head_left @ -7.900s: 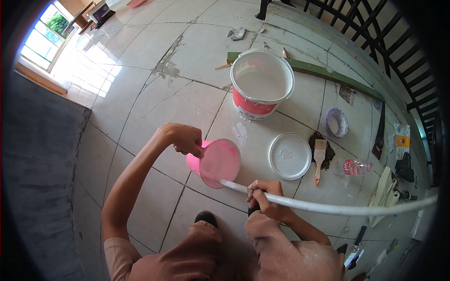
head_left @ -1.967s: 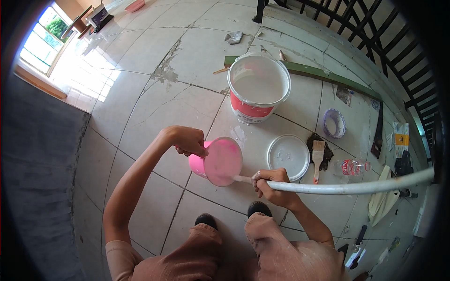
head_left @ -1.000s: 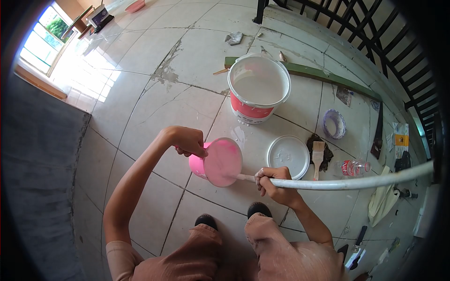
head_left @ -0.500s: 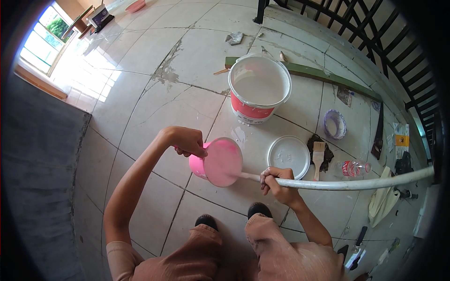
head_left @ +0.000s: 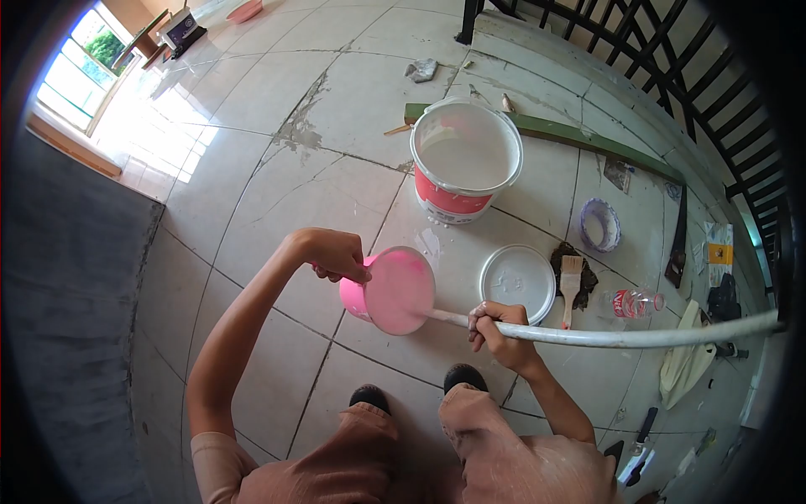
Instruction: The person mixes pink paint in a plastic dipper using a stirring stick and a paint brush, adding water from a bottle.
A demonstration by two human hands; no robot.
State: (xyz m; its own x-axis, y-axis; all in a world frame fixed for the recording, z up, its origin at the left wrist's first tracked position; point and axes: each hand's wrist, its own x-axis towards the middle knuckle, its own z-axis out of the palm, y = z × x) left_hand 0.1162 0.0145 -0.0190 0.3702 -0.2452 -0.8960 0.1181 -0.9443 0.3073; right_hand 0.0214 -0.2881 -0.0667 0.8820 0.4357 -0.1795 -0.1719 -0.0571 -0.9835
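Note:
My left hand (head_left: 336, 255) is closed on the rim of a pink pail (head_left: 357, 301), which is tilted with its mouth facing me. A pale, cloudy pink-white coating or liquid shows inside it. A long white pole (head_left: 634, 338) is gripped in my right hand (head_left: 497, 328). The pole's thin tip enters the pail's mouth, and what is on the tip cannot be made out. Just behind my right hand lies a round white lid (head_left: 518, 277). Beyond the pail stands a large white bucket (head_left: 453, 199) with a red band and whitish contents.
Right of the lid are a paintbrush (head_left: 571, 281) on a dark rag, a plastic bottle (head_left: 634, 303) and a purple-rimmed bowl (head_left: 599, 225). A green plank (head_left: 588, 144) lies behind the bucket. Further right are a handsaw (head_left: 677, 235), a cloth (head_left: 682, 361) and a black railing (head_left: 655, 59).
The far right part of the white pole has dipped slightly. Both hands and the pink pail hold nearly the same place.

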